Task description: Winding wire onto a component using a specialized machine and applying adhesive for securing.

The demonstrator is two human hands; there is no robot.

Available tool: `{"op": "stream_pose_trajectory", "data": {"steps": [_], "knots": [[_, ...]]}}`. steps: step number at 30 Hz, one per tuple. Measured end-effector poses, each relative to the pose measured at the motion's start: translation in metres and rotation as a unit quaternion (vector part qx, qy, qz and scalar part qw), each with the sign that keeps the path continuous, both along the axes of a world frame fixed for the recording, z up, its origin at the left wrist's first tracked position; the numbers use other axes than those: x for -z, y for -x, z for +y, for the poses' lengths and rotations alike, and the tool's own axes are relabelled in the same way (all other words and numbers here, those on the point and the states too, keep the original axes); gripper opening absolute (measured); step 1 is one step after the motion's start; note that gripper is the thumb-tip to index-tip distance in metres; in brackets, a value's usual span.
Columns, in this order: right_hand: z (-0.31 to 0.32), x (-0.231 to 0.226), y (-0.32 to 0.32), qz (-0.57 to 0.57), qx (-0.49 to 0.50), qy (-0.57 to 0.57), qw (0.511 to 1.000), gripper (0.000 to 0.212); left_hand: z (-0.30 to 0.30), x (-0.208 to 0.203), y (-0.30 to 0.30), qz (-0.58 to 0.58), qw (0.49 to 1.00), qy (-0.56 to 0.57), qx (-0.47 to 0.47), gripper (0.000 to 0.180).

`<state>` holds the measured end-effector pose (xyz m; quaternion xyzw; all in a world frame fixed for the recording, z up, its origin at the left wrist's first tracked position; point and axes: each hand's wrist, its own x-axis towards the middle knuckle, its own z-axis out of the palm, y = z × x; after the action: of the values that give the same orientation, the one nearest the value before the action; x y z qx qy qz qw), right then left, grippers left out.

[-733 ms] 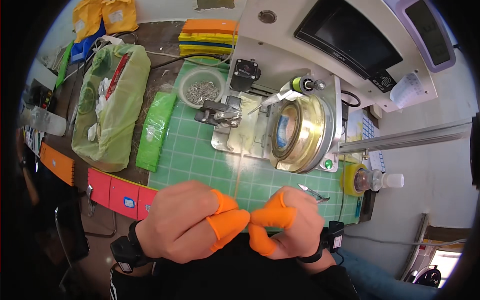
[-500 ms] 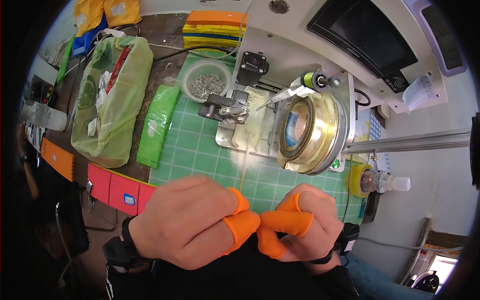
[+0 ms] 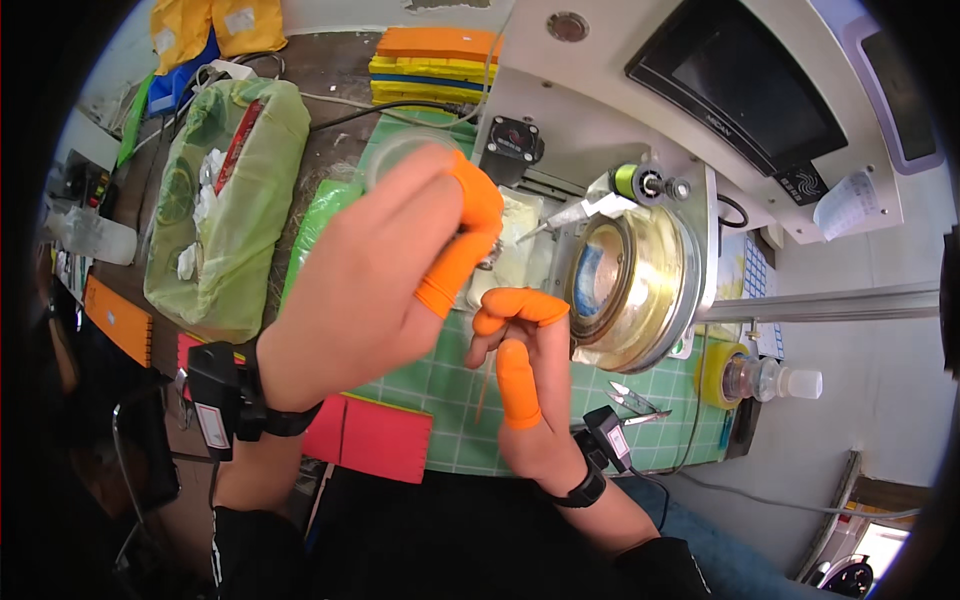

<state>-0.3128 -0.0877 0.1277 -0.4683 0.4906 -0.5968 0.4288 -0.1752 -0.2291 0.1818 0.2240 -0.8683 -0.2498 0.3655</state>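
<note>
My left hand (image 3: 370, 265), with orange finger cots on two fingers, is closed at the small metal clamp (image 3: 489, 258) of the machine. It covers most of the clamp, so the fingertips' exact grip is hidden. Just right of it and nearer to me, my right hand (image 3: 530, 380) has its fingers bent in, also in orange cots. A thin tan stick (image 3: 481, 392) slants down from its fingertips, apparently pinched there. Beside the hands, a gold-coloured round wheel (image 3: 645, 290) and a slim pointed nozzle (image 3: 550, 220) belong to the machine.
A clear round tub (image 3: 385, 160) is partly behind my left hand. Small scissors (image 3: 640, 405) lie on the green gridded mat (image 3: 450, 445). Pink card (image 3: 380, 440) overhangs the near edge. A bag-lined bin (image 3: 245, 225) stands left; a tape roll (image 3: 715, 370) and bottle (image 3: 770, 375) sit right.
My hands were together near the mat's front edge. The left has moved up to the clamp, and the right up and slightly left. The scissors and more pink card now show.
</note>
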Motion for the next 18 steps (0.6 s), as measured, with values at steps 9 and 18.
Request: {"op": "stream_pose_trajectory", "data": {"steps": [9,18], "knots": [[-0.011,0.034,0.007,-0.067,0.176,0.023,0.982,0.032,0.024,0.009,0.015,0.012,0.998,0.05,0.02,0.019],[-0.028,0.041,0.006,-0.095,0.157,0.035,0.982,0.028,0.019,0.01,0.012,-0.012,0.997,0.07,0.002,0.021]]}}
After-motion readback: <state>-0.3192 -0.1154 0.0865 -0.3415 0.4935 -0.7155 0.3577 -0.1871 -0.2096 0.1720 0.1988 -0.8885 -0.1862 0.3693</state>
